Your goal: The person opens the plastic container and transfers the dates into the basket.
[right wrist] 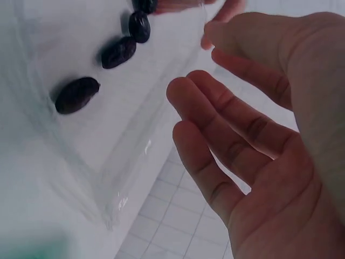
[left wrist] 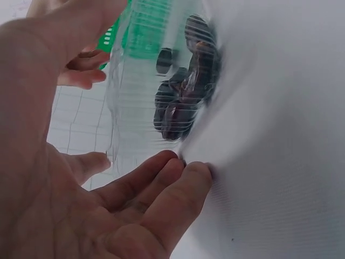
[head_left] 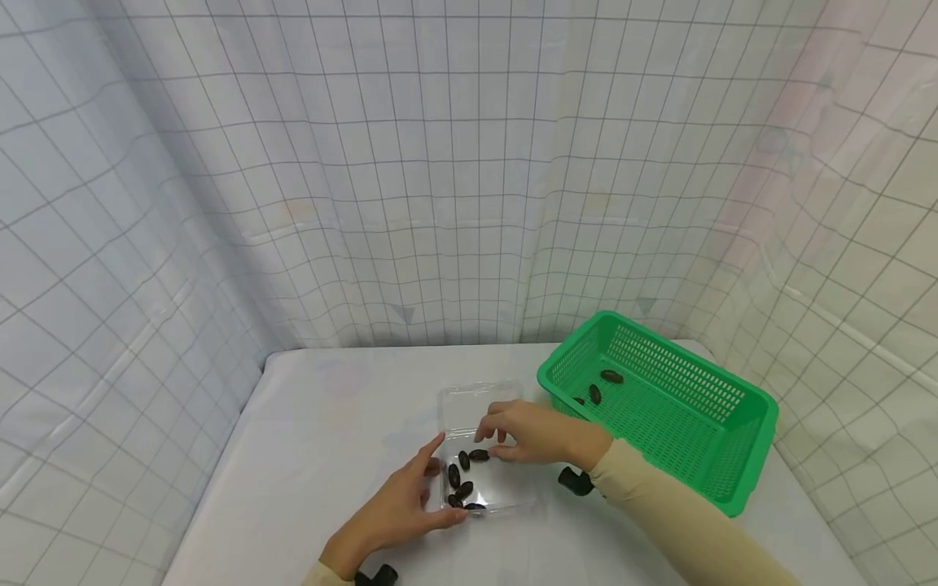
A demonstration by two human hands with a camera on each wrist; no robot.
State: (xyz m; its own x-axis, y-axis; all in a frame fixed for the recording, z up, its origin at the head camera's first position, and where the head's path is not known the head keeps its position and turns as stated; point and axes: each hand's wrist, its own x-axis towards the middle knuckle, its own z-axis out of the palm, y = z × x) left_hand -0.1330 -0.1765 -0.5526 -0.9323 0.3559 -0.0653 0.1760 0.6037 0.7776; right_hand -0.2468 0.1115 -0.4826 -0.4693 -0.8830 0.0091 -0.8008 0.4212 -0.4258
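A clear plastic clamshell box [head_left: 509, 487] lies on the table with its lid [head_left: 469, 399] folded back. Several dark, glossy oval dates [head_left: 454, 476] lie inside, mostly along its left side; another date [head_left: 479, 455] is near the right fingertips. My left hand [head_left: 396, 503] rests at the box's left side, fingers along the wall and thumb at the front corner. Over the box hovers my right hand [head_left: 538, 431], its fingers loosely bent. In the right wrist view nothing shows between the right fingers [right wrist: 197, 154], which are apart from the dates [right wrist: 78, 95].
To the right stands a green plastic basket [head_left: 681, 407] with perforated walls, a few dates [head_left: 611, 377] lying at its left end. The right forearm passes in front of the basket. A white cloth covers the table [head_left: 330, 423], and gridded white curtains [head_left: 469, 203] hang around it.
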